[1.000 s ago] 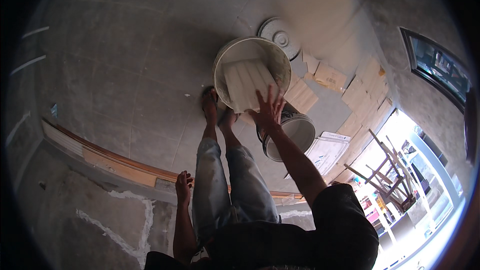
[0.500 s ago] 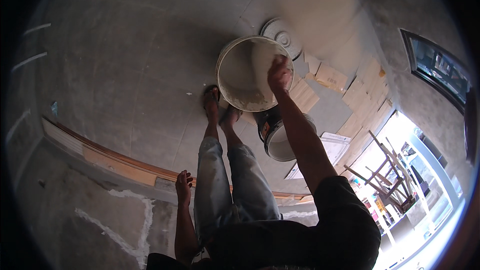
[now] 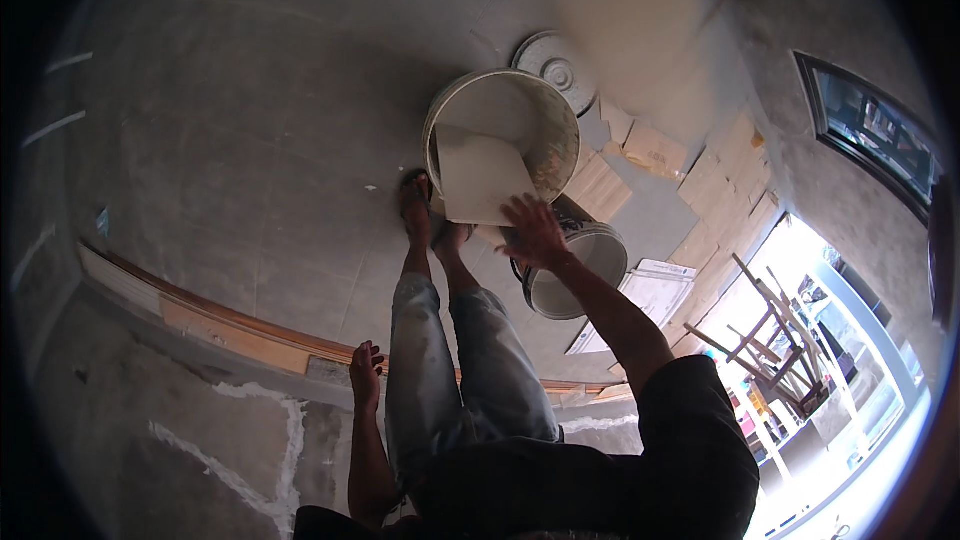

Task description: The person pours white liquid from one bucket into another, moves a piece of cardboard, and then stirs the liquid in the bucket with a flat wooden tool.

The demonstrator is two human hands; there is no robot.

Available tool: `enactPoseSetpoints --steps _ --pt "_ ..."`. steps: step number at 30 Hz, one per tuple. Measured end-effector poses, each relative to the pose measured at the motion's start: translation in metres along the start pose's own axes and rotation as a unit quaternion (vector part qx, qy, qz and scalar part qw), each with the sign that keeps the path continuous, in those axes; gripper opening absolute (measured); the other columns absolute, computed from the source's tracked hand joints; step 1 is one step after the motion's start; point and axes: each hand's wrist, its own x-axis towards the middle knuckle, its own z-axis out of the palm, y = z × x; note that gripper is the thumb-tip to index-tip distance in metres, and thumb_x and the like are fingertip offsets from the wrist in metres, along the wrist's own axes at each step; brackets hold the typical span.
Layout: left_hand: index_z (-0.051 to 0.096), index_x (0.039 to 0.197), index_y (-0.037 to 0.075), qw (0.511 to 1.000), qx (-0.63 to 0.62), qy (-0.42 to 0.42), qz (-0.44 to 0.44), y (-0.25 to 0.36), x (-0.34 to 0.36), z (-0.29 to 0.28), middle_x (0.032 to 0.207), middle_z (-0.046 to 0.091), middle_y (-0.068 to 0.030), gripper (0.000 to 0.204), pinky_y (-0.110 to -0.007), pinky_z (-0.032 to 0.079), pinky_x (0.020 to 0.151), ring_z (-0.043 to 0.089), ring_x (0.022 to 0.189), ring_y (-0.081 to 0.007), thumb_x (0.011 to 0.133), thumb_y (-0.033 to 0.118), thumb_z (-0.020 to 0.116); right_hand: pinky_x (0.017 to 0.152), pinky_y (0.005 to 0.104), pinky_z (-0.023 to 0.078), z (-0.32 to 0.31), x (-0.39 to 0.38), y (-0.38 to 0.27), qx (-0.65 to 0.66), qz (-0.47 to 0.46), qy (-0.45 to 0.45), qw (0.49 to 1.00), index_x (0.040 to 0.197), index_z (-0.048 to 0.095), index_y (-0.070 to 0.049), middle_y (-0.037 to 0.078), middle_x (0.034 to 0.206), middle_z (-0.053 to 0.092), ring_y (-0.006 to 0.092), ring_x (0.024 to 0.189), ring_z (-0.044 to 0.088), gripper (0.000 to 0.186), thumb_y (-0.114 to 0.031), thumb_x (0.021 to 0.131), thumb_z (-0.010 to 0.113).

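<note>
A pale, flat square sheet (image 3: 482,178) leans at a slant in the mouth of a large whitish bucket (image 3: 560,140). My right hand (image 3: 537,232) grips the sheet's near right corner, fingers laid across its edge; the thumb side is partly hidden. Pale residue coats the bucket's inner wall. Right beside it, under my right forearm, stands a smaller bucket (image 3: 600,258) with a dark outside and a light inside. My left hand (image 3: 367,372) hangs low beside my left leg, with its fingers loosely bent, apart and holding nothing.
A round grey lid (image 3: 553,70) lies beyond the large bucket. Cardboard pieces (image 3: 655,148) cover floor at the right, near a white flat panel (image 3: 655,295). Long wooden strips (image 3: 240,325) run along the near wall. Wooden furniture (image 3: 775,350) stands by the bright doorway.
My right hand has come from inside the large bucket toward me, down to its near right rim. The sheet has swung left and shows its broad face. My left hand stays put.
</note>
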Motion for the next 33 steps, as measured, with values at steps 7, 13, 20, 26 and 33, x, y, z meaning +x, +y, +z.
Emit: enactPoseSetpoints --steps 7,13,20,26,33 --pt "0.05 0.123 0.006 1.0 0.021 -0.001 0.0 0.01 -0.005 0.005 0.108 0.058 -0.0075 0.054 -0.032 0.044 0.078 0.058 0.092 -0.0165 0.094 0.05 0.04 0.087 0.0461 0.045 0.043 0.054 -0.006 0.0 0.061 0.038 0.997 0.12 0.048 -0.006 0.016 0.124 0.051 0.0358 0.112 0.051 0.054 -0.033 0.077 0.066" --pt "0.05 0.123 0.006 1.0 0.018 0.001 0.008 0.005 -0.003 0.004 0.107 0.059 -0.0068 0.052 -0.031 0.044 0.076 0.058 0.09 -0.0157 0.095 0.048 0.04 0.085 0.0449 0.046 -0.01 0.101 0.026 0.279 0.356 0.228 0.862 0.126 0.041 -0.004 0.024 0.116 0.054 0.0389 0.109 0.052 0.05 -0.029 0.085 0.058" --pt "0.049 0.123 0.005 1.0 -0.002 0.0 0.001 0.01 -0.005 0.007 0.106 0.058 -0.0067 0.054 -0.031 0.044 0.077 0.058 0.091 -0.0163 0.095 0.05 0.04 0.091 0.0516 0.037 0.001 0.058 -0.014 0.47 0.532 0.31 0.633 0.138 0.019 -0.001 0.026 0.132 0.032 0.0404 0.116 0.04 0.081 -0.044 0.083 0.059" --pt "0.048 0.125 0.004 1.0 0.011 -0.005 -0.014 0.011 -0.006 0.008 0.11 0.057 -0.0081 0.057 -0.034 0.043 0.081 0.057 0.096 -0.018 0.094 0.051 0.039 0.11 0.0525 0.004 0.005 0.041 -0.038 0.183 0.615 0.264 0.72 0.144 0.005 0.001 0.031 0.146 0.007 0.0425 0.138 -0.003 0.11 -0.061 0.074 0.062" --pt "0.047 0.126 0.004 1.0 0.006 -0.002 -0.018 0.013 -0.006 0.0 0.113 0.057 -0.009 0.059 -0.035 0.042 0.083 0.056 0.097 -0.019 0.094 0.052 0.039 0.102 0.0574 0.027 0.005 0.039 -0.036 0.001 0.108 0.073 0.991 0.142 0.03 -0.016 0.02 0.142 0.027 0.0431 0.131 0.024 0.076 -0.043 0.078 0.061"
